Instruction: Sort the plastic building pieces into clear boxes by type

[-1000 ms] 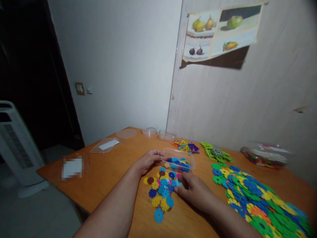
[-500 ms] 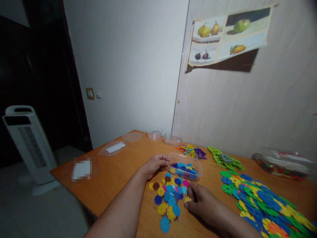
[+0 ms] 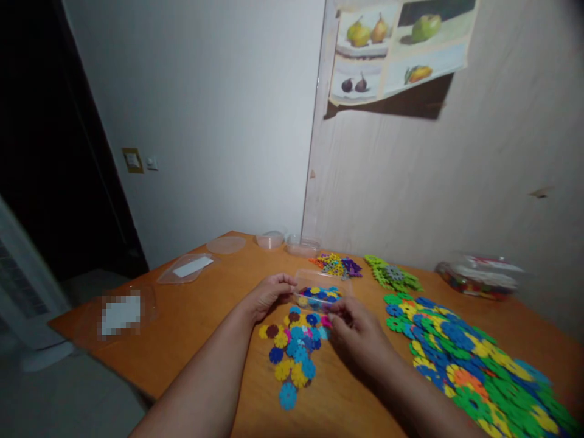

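My left hand (image 3: 269, 297) pinches the left rim of a clear plastic box (image 3: 349, 286). Flower-shaped plastic discs (image 3: 317, 295) in blue, yellow and brown lie inside the box. At the box's front right corner is my right hand (image 3: 353, 322), its thumb and fingers drawn together; whatever is between them is hidden. A loose group of small flower discs (image 3: 296, 350) in yellow, blue, brown and pink spreads over the table in front of the box, between my forearms.
Larger flower discs (image 3: 474, 353) form a big pile on the right. Green pieces (image 3: 392, 274) and small mixed pieces (image 3: 337, 265) lie behind. Clear containers (image 3: 303, 246) and lids (image 3: 225, 244) sit along the back and left of the wooden table (image 3: 182, 316). A filled bag (image 3: 479, 280) stands back right.
My right hand has moved from the loose discs up to the box's front corner; the yellow disc at its fingertips no longer shows. My left hand stays on the rim. The view has shifted right.
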The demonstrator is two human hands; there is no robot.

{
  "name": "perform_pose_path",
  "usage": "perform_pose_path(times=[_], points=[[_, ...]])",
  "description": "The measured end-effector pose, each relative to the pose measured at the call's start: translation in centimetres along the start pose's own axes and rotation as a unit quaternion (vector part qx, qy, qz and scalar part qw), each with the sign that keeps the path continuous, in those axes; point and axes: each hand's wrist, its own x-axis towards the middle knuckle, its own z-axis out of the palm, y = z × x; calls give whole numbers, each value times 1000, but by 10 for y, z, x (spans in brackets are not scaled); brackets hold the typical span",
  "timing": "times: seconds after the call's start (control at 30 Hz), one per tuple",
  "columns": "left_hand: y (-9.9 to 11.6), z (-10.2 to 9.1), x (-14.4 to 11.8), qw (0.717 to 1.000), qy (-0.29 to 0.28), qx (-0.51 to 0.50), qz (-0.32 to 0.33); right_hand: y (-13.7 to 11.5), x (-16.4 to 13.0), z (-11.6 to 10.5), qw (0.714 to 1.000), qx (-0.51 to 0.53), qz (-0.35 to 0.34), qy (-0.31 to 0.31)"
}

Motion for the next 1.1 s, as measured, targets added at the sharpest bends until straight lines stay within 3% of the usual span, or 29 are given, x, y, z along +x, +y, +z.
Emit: perform_pose_path(times=[0.1,0.23,0.53,0.77,1.1], points=[[0,0,0,1000,0,-1,0,-1,-9,-3,974,-204,-65,-72],[2,2,-2,1000,4,2,-1,-6,-14,0,947,-295,-55,-117],[1,0,0,1000,4,1,2,-1,-12,3,962,-245,-37,-118],[3,1,-3,1000,2,-5,-3,3,-15,-11,963,-200,-25,-176],[4,2,-3,1000,8,-1,-4,12,-10,-5,961,-224,28,-158]])
